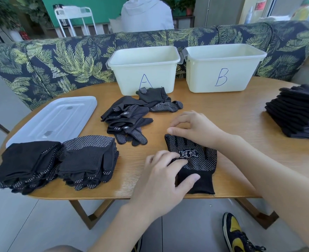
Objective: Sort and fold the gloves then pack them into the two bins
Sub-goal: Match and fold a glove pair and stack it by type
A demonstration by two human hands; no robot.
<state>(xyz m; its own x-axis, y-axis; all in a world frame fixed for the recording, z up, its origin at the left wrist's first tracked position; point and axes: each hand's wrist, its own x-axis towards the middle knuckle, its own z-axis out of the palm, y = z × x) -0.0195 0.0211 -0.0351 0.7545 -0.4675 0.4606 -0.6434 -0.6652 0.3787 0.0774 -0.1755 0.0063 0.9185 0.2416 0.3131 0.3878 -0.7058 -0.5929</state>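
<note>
- a translucent white bin lid point(53, 118) lies flat at the table's left end.
- in front of it, near the front edge, sit two folded stacks of black dotted gloves point(57, 164), side by side and touching.
- a loose pile of unfolded black gloves point(132, 118) sprawls mid-table, its far end touching the front of bin a point(144, 69), a pale tub marked with a blue "a".
- the left hand point(161, 180) rests on a black dotted glove point(197, 160) lying palm-up near the front edge; its curled fingertips press the glove beside the white printed logo and its thumb lies on the cuff.
- the right hand point(193, 127) hovers over that glove's finger end, fingers bent and pinching at the fingertips of the glove.
- bin b point(222, 68), marked with a blue "b", stands just right of bin a on the wooden table point(241, 113).
- a tall stack of dark folded gloves point(299, 111) sits at the right edge, partly cut off.
</note>
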